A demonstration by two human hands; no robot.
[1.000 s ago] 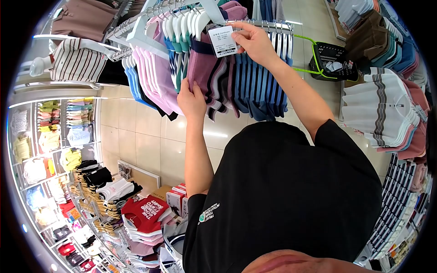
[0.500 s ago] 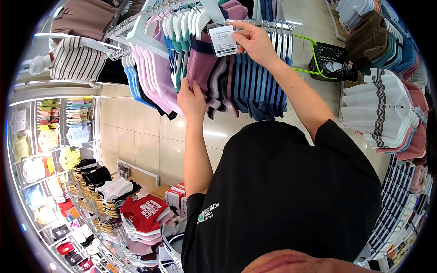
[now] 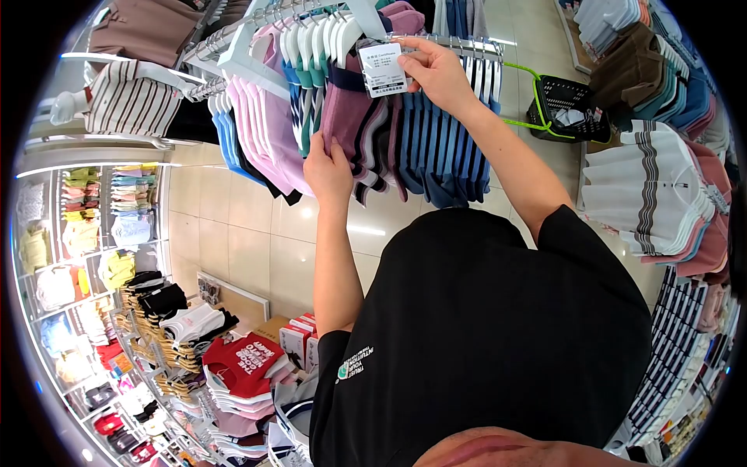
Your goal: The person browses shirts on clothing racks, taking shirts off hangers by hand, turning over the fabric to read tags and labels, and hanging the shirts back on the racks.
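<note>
A white printed hang tag (image 3: 382, 70) is pinched between the thumb and fingers of my right hand (image 3: 436, 75), its text facing me. Behind and below it hangs a mauve garment (image 3: 342, 117) with a dark navy top edge. My left hand (image 3: 327, 167) grips the mauve cloth near its side edge, thumb and fingers closed. Striped dark and pink garments (image 3: 379, 148) hang just right of it, then a row of blue and navy garments (image 3: 447, 148). White hangers (image 3: 319, 43) stand close together on the rail to the left.
Lilac shirts (image 3: 261, 128) hang on the rack's left side. A black shopping basket with a green handle (image 3: 564, 109) sits at the right on the tiled floor (image 3: 241, 233). A red printed shirt (image 3: 243, 362) tops a rack at lower left. White striped shirts (image 3: 646, 187) hang at the right.
Both hands keep their holds on the tag and the mauve garment. The surroundings shift very slightly with the camera.
</note>
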